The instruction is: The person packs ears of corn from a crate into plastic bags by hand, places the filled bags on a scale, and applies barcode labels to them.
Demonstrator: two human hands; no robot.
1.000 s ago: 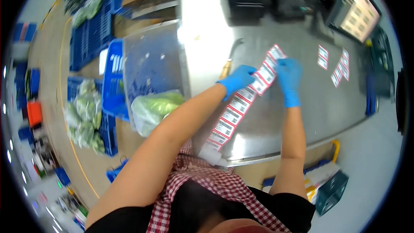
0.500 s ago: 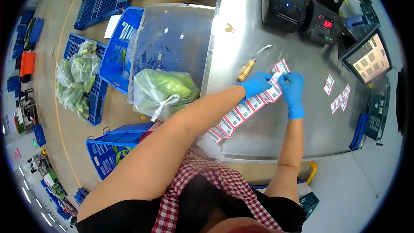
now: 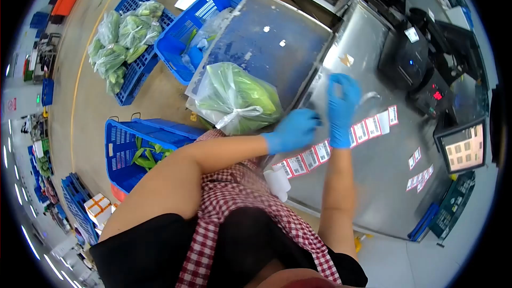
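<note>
My left hand point(image 3: 296, 131), in a blue glove, is over the left edge of the metal table with its fingers drawn together; what they hold, if anything, is hidden. To its right my right hand point(image 3: 343, 108), also gloved, is raised with fingers curled, and its fingertips are too blurred to show whether they hold something. A strip of printed labels point(image 3: 311, 158) with red borders runs across the table beneath both hands, from a white roll point(image 3: 277, 182) at the front edge. Left of my left hand lies a tied clear bag of green vegetables point(image 3: 240, 98). A curved metal blade point(image 3: 370, 96) shows beside my right hand.
Black devices point(image 3: 405, 56), one with a red display point(image 3: 437, 95), stand at the back right near a monitor point(image 3: 463, 148). Loose labels point(image 3: 420, 177) lie on the right. Blue crates point(image 3: 184, 37) and bagged vegetables point(image 3: 128, 34) are on the left.
My hands have left the upper part of the label strip and moved toward the bagged vegetables. The view has turned left. The right hand has come up beside the blade, where the knife handle was visible.
</note>
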